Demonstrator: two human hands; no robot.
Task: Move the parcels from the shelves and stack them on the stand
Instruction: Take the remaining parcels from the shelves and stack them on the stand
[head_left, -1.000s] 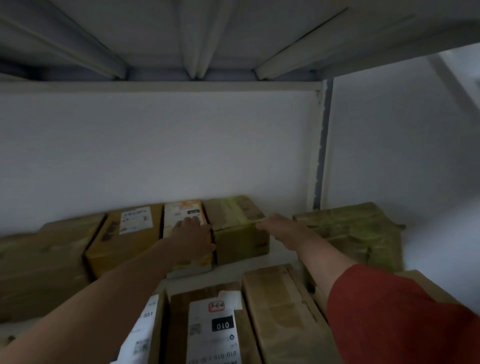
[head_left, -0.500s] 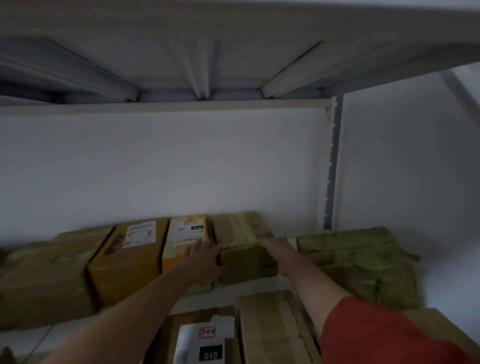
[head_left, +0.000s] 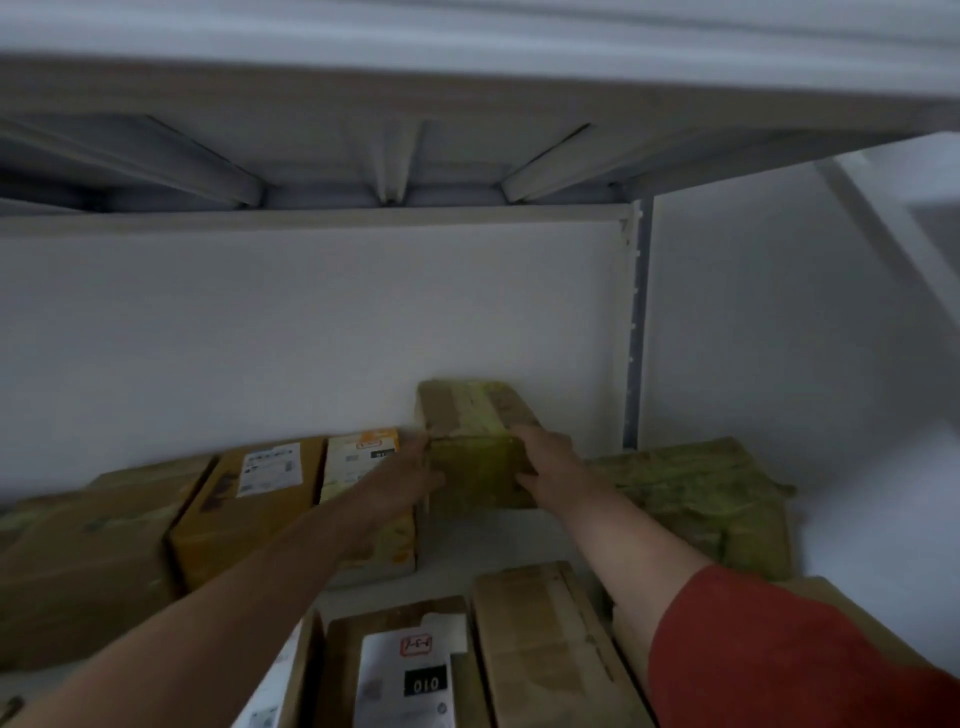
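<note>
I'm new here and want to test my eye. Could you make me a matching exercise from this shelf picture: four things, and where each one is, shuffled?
Things: 1 taped parcel; 2 parcel labelled 010; 3 red sleeve; 4 orange parcel.
Places: a front row, nearest the camera; b between left hand and right hand; c on the right arm; d back row, left of both hands.
Pairs: 1-b; 2-a; 3-c; 4-d.

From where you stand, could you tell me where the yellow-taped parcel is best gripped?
Grip the taped parcel by its two side faces near the front end, left hand and right hand coming straight in from the front. It lies lengthwise toward the wall, short end facing out, a pale box close on its left.
</note>
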